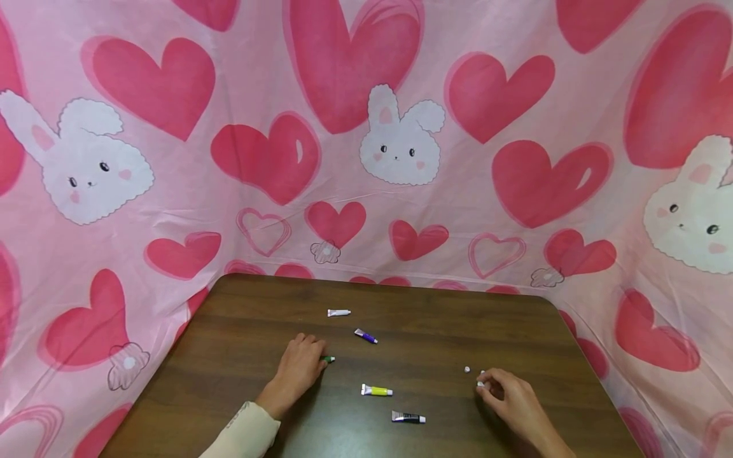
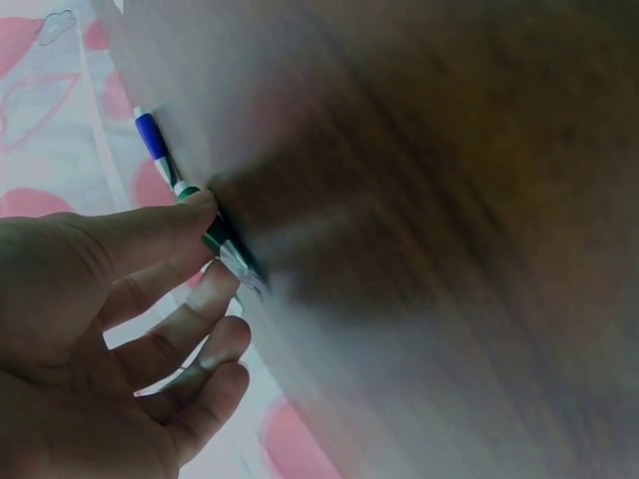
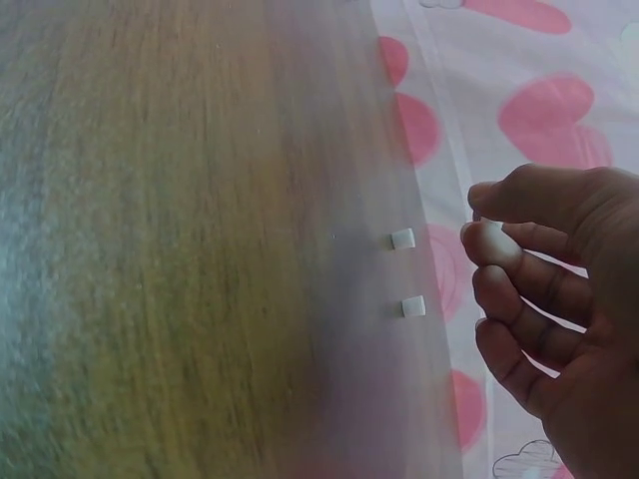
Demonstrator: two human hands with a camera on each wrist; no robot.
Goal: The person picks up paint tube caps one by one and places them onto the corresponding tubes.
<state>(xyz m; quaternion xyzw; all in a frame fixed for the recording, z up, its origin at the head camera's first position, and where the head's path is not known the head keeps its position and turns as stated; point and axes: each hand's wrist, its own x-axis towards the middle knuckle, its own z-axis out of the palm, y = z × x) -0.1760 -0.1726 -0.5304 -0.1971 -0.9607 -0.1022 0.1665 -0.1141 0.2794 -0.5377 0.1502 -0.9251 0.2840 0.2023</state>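
Observation:
My left hand point(image 1: 299, 364) pinches a green paint tube point(image 2: 216, 236) between thumb and forefinger, low over the brown table. In the head view only the green tube's white tip end shows beyond the fingers. Over on the right, my right hand point(image 1: 511, 399) pinches a small white cap point(image 1: 480, 383) between thumb and forefinger. That cap is mostly hidden by the fingertips in the right wrist view. Two more white caps point(image 3: 402, 239) stand on the table beside this hand.
On the brown table point(image 1: 258, 318) lie a white tube point(image 1: 339, 312), a purple tube point(image 1: 366, 336), a yellow tube point(image 1: 376, 390) and a black tube point(image 1: 408, 417). Pink cloth point(image 1: 355, 184) with hearts and rabbits hangs behind and at both sides.

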